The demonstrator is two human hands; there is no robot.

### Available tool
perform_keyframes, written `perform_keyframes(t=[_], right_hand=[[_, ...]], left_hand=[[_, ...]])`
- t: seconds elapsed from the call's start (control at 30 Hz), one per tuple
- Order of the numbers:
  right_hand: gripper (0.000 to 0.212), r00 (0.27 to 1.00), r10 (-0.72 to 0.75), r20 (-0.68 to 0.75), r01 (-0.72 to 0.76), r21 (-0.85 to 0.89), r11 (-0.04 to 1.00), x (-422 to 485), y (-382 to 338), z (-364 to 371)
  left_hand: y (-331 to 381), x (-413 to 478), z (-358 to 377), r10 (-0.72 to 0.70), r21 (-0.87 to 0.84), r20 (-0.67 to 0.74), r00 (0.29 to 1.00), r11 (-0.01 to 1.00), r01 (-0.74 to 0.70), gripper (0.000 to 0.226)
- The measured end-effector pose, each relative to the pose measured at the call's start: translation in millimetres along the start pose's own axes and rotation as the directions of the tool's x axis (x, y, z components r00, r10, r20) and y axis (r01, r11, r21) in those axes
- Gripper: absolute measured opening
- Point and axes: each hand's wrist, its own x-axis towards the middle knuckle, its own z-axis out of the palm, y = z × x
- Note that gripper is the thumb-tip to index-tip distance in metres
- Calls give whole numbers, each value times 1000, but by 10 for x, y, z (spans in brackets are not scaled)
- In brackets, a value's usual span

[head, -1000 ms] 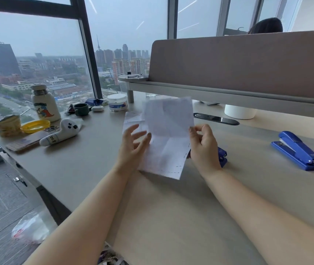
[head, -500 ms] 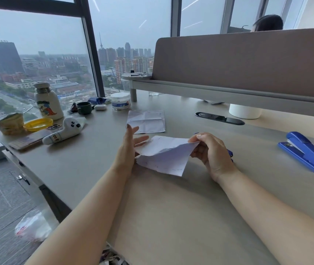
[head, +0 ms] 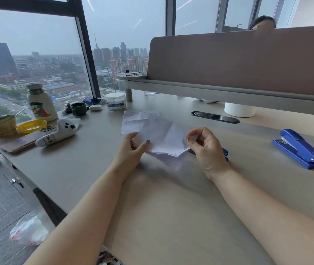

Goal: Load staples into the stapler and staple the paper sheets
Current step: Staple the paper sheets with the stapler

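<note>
A creased white paper sheet (head: 162,138) is held just above the desk between both hands. My left hand (head: 131,152) pinches its left edge with thumb on top. My right hand (head: 207,148) pinches its right corner with curled fingers. A second folded sheet (head: 133,121) lies flat on the desk behind it. A blue stapler (head: 298,148) rests closed on the desk at the right, away from both hands. A small blue object (head: 226,153) lies mostly hidden behind my right hand.
Along the left desk edge stand a white bottle (head: 40,104), a yellow dish (head: 31,126), a white figure-shaped toy (head: 58,131), a green mug (head: 78,109) and a white jar (head: 116,101). A grey partition (head: 238,62) closes the back; a person sits behind it.
The sheet went from upright to lowered and flatter over the desk. Both hands shifted their hold to its side edges; the right hand now pinches a corner.
</note>
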Motion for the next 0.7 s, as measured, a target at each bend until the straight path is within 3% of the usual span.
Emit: perform_keyframes(t=[0.07,0.17,0.3,0.37,0.5,0.7], right_hand=[[19,999,-25,-27,25,-11,1000,3,2,13],[20,997,-27,-68,24,-37,999,6,22,49],[38,994,110,23,-111,40,993,-30,24,124],[47,979,186,89,-189,34,981,-47,7,120],[24,953,256,162,-262,17,965,-50,-46,83],[16,906,328,269,-365,102,925,-20,-65,34]], left_hand=[[-6,13,-31,-25,-88,-23,999,996,23,50],[39,0,-31,-72,-177,50,996,981,80,48],[96,-69,-4,-33,-243,89,996,969,54,6],[119,-99,2,-12,-274,112,994,961,43,9],[139,-129,-2,-15,-252,201,979,966,66,14],[134,-123,-47,-59,-288,262,963,948,136,11]])
